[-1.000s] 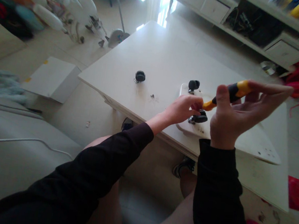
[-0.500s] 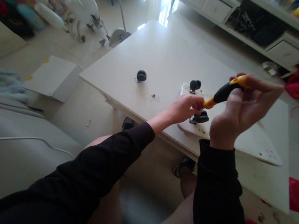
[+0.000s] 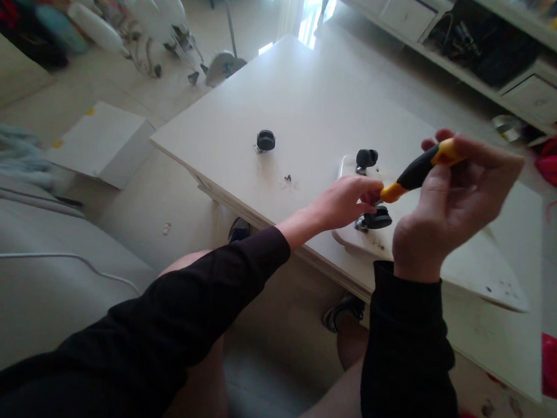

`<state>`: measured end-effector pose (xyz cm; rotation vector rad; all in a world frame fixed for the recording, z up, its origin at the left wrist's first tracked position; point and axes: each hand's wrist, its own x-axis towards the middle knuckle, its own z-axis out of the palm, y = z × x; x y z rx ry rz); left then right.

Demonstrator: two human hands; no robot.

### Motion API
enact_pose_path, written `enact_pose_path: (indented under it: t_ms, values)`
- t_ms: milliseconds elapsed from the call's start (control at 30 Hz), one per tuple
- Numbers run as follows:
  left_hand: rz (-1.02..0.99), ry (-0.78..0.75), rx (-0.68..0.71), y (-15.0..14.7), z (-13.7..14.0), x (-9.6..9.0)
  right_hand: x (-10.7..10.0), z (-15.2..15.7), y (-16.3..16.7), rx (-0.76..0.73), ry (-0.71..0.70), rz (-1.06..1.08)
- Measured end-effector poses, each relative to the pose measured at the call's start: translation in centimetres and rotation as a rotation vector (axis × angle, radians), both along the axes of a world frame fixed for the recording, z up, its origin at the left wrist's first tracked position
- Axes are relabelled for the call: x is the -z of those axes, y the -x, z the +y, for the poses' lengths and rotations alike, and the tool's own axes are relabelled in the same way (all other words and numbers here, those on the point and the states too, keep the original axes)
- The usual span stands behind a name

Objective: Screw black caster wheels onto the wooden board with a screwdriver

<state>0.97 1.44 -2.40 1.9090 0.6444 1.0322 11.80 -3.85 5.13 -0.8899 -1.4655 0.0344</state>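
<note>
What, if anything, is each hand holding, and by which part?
The right hand grips the yellow-and-black screwdriver by the rear of its handle. The left hand is at its front end; whether it grips cannot be told.

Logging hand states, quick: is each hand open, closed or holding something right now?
Left hand: curled close by the black caster; its grip cannot be told.
Right hand: closed, holding the yellow-and-black screwdriver.

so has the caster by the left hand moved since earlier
No. The caster by the left hand keeps its place against the left corner of the white table; the view shifted slightly.
</note>
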Motion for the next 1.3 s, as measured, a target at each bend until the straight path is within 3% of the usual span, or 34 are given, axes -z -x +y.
enact_pose_path:
  t_ms: [100,300,500,600,800,1033,1300]
  values:
    - [0.006,0.001,0.008,0.1,0.0,0.0,0.0,-0.2,-0.2,0.037,0.064,-0.022]
    - [0.033,0.002,0.018,0.2,-0.3,-0.3,0.2,0.0,-1.2,0.215,0.04,-0.041]
    - [0.017,0.022,0.006,0.2,-0.3,-0.4,0.4,0.3,-1.3,0.002,0.012,-0.038]
    - [0.018,0.024,0.009,0.2,-0.3,-0.4,0.3,0.1,-1.2,0.063,0.059,-0.043]
    - [0.013,0.054,0.027,0.2,-0.4,-0.5,0.2,0.0,-0.9,0.205,0.021,0.027]
    - [0.027,0.048,0.006,0.0,-0.4,-0.5,0.5,0.2,-1.6,0.056,0.034,-0.033]
    - [0.038,0.057,0.007,0.2,-0.5,-0.6,0.5,0.1,-2.0,0.152,0.052,-0.06]
